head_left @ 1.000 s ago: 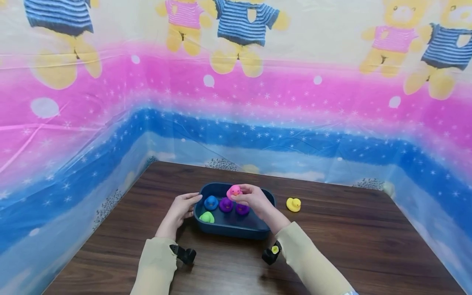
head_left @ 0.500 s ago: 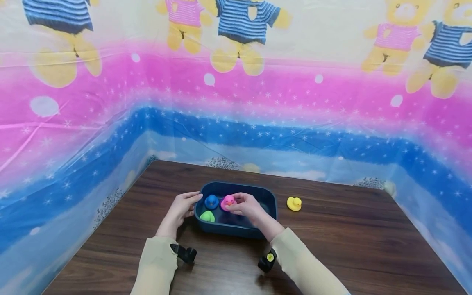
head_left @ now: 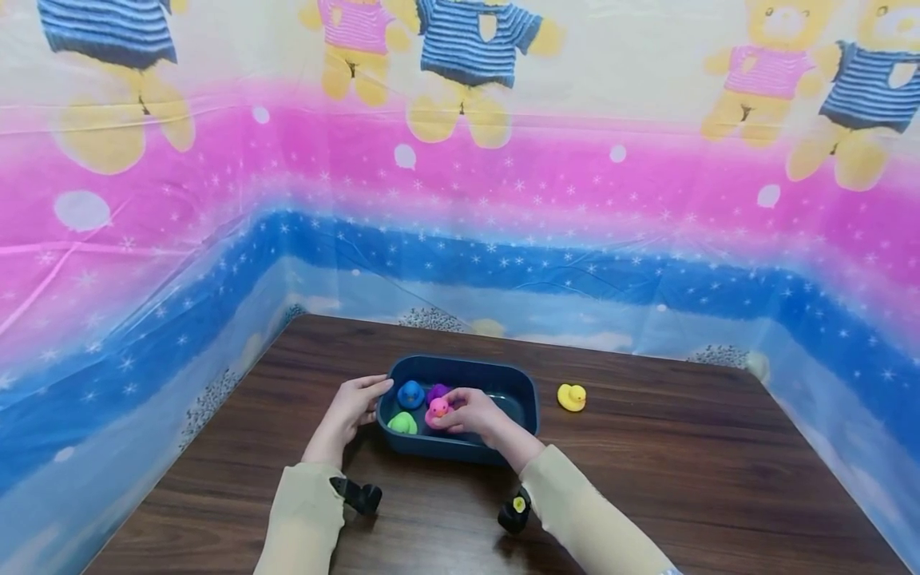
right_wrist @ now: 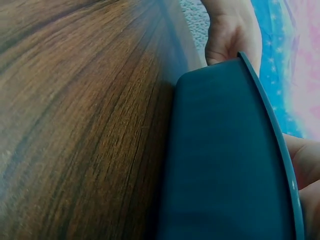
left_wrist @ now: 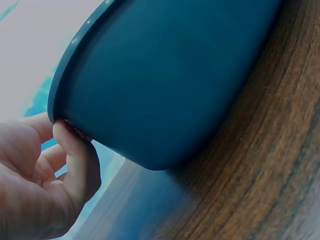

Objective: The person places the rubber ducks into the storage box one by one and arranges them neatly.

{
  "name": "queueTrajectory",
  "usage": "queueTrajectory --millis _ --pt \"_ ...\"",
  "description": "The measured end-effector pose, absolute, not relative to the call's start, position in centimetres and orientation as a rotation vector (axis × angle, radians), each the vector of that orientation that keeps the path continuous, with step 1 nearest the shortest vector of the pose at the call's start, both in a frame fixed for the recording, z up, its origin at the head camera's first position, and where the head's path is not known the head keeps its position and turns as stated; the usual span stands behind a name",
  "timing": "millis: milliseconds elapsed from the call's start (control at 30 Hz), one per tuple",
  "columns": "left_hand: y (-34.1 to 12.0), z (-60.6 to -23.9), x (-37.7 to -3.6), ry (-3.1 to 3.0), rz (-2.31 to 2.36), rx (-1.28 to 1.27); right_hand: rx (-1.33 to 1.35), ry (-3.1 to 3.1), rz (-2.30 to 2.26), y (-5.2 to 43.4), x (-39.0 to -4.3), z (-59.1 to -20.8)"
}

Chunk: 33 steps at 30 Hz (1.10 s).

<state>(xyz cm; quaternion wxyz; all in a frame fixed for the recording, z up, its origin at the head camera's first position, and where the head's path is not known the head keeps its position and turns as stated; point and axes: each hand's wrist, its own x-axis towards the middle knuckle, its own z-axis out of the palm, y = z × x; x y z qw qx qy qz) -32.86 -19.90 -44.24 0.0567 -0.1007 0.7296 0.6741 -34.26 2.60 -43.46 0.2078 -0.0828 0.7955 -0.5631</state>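
Observation:
My left hand (head_left: 352, 411) grips the left end of a dark blue plastic tub (head_left: 530, 391). In the left wrist view, thumb and fingers pinch its rim above the smooth wall (left_wrist: 165, 85). Inside the tub, my right hand (head_left: 477, 415) pinches a pink rubber duck (head_left: 436, 414) between thumb and fingers. Behind it shows part of a purple duck (head_left: 436, 390). A blue duck (head_left: 410, 394) and a green duck (head_left: 402, 423) sit at the tub's left. From the right wrist, the near wall (right_wrist: 220, 150) hides the ducks, and fingers (right_wrist: 307, 160) show past the rim.
A yellow rubber duck (head_left: 572, 397) stands on the dark wooden table (head_left: 690, 471), right of the tub. Printed cloth (head_left: 460, 192) with bears hangs behind the table and along its sides. Dark wrist cameras (head_left: 359, 495) are strapped at both sleeves.
My right hand has lowered the pink duck into the tub, then shifted it toward the near side, uncovering a purple duck behind. The left hand keeps its grip on the rim.

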Motion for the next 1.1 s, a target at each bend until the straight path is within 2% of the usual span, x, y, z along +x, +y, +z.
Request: queueTrajectory --millis 1100 --pt "-19.8 -44.3 -32.9 2.225 2.045 -0.283 -0.328 2.495 -1.201 1.2 -33.9 -43.7"
